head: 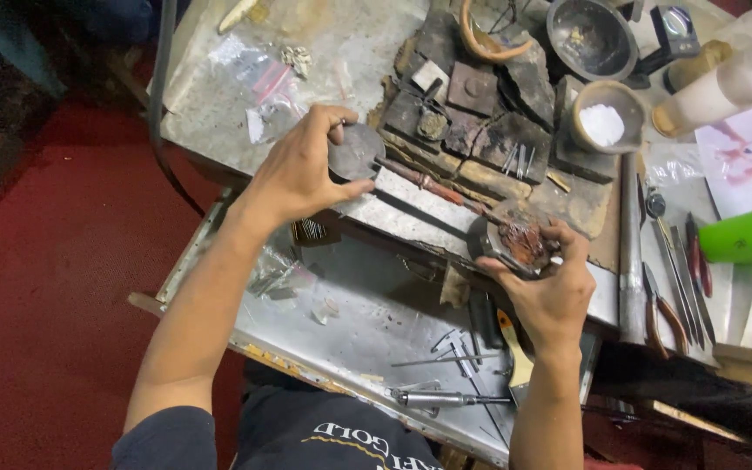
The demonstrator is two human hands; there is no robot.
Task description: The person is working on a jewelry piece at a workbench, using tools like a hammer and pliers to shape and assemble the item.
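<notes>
Dark shirt fabric (324, 435) fills the bottom edge of the frame, with both bare forearms reaching up from it. At centre right, the right hand (550, 292) curls around a round metal holder (515, 244) with a reddish, crusted top; thumb and fingers close on its rim, so it sits between them, over the edge of the workbench (411, 209). Left of centre, the left hand (302, 170) pinches a grey metal disc (356, 151), thumb below and fingers above. A thin rusty rod (428, 184) runs between disc and holder. Charred soldering blocks (480, 113) lie above. Upper right, a bowl of white powder (604, 122) stands.
</notes>
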